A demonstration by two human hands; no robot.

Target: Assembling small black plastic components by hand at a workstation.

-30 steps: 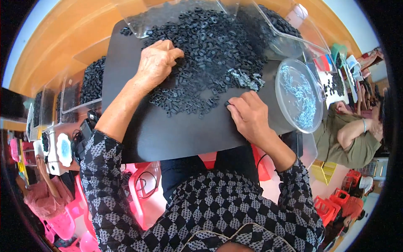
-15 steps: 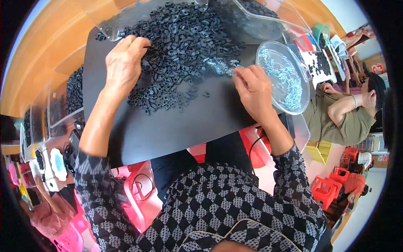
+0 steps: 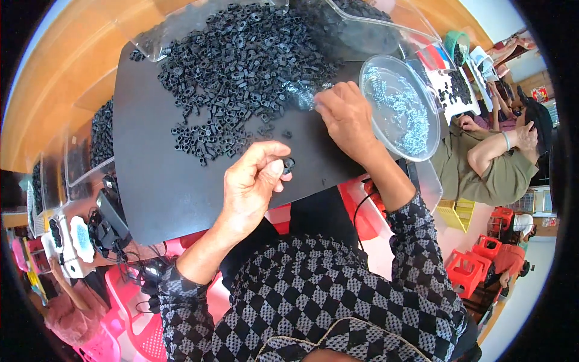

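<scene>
Near the table's front edge, my left hand (image 3: pixel 248 188) pinches a small black plastic part (image 3: pixel 289 165) between thumb and fingertips. My right hand (image 3: pixel 348 117) is farther off to the right, its fingers closed at the edge of a little heap of silvery springs (image 3: pixel 298 95); what lies between those fingertips is hidden. A large pile of similar black plastic parts (image 3: pixel 241 66) covers the far half of the dark table (image 3: pixel 181 193). Right of my right hand, a round clear plastic tray (image 3: pixel 386 140) holds many more silvery springs.
Clear plastic bins (image 3: pixel 374 21) stand behind the pile. More black parts (image 3: pixel 102 136) fill a bin at the left. Past the tray sits a person in olive clothing (image 3: pixel 491 166). Red stools (image 3: pixel 467 271) and a yellow crate (image 3: pixel 456 214) are on the floor at right.
My left hand has come from the pile's left side toward me and now holds a black part. My right hand has shifted slightly left and up, beside the springs.
</scene>
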